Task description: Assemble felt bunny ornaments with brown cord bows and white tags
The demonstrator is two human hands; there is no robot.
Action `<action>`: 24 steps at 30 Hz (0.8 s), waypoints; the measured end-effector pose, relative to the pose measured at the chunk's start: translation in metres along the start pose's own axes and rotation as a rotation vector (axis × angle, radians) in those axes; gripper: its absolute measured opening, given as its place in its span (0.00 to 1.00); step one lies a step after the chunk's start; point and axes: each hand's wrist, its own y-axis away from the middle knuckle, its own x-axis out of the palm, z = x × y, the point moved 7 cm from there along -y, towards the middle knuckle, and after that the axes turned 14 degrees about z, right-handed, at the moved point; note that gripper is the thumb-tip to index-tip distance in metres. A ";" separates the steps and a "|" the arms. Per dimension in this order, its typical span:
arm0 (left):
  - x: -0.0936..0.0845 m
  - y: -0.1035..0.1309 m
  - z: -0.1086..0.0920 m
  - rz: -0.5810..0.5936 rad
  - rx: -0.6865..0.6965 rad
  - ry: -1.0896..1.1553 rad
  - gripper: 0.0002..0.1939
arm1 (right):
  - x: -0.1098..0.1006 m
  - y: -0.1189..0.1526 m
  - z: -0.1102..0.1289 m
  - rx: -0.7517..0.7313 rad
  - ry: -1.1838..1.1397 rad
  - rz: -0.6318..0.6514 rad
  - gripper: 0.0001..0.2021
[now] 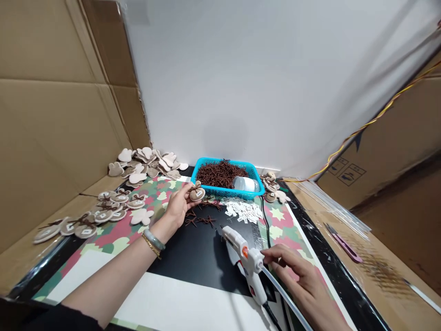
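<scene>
My left hand is closed on a small beige bunny-shaped felt piece, which has a brown bow and a white label. It is held up in front of the blue basket. A white hot glue gun stands over the black mat, nozzle pointing away from me, with a clear glue stick feeding into its back. My right hand is just right of the gun, fingers loosely bent and apart; its fingertips come close to the gun's rear, and I cannot tell if they touch. Several brown bows lie on the black mat.
A blue basket holds brown bows and a white-labelled container. White labels are heaped before it. Finished felt bunnies and plain felt pieces lie left. Pink-handled snips and clear glue sticks lie right.
</scene>
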 end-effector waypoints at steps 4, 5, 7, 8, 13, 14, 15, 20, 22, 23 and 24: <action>0.004 0.011 -0.005 -0.001 -0.033 0.077 0.11 | 0.004 0.002 0.020 -0.101 0.069 0.034 0.17; 0.005 0.015 -0.007 0.007 -0.027 0.063 0.11 | 0.006 0.002 0.023 -0.128 0.082 0.049 0.17; 0.007 0.022 -0.011 0.028 -0.002 -0.006 0.13 | 0.009 0.001 0.025 -0.179 0.108 0.070 0.18; 0.008 0.025 -0.013 0.040 0.013 -0.049 0.15 | 0.012 0.001 0.025 -0.202 0.130 0.069 0.18; 0.001 0.036 -0.018 0.051 0.103 -0.134 0.17 | 0.027 -0.002 0.031 -0.234 0.342 0.005 0.14; -0.002 0.038 -0.020 0.042 0.124 -0.133 0.17 | 0.030 -0.003 0.033 -0.223 0.371 -0.011 0.13; -0.006 0.040 -0.021 0.031 0.144 -0.134 0.17 | 0.033 -0.005 0.033 -0.210 0.391 -0.028 0.13; -0.021 0.055 -0.028 -0.004 0.177 -0.142 0.16 | 0.045 -0.015 0.026 -0.182 0.418 -0.056 0.10; -0.026 0.063 -0.032 -0.013 0.162 -0.139 0.16 | 0.050 -0.018 0.021 -0.178 0.382 -0.041 0.13; -0.029 0.066 -0.035 -0.018 0.150 -0.137 0.16 | 0.051 -0.018 0.020 -0.172 0.359 -0.046 0.15; -0.033 0.070 -0.038 -0.024 0.136 -0.137 0.16 | 0.051 -0.018 0.019 -0.163 0.337 -0.062 0.16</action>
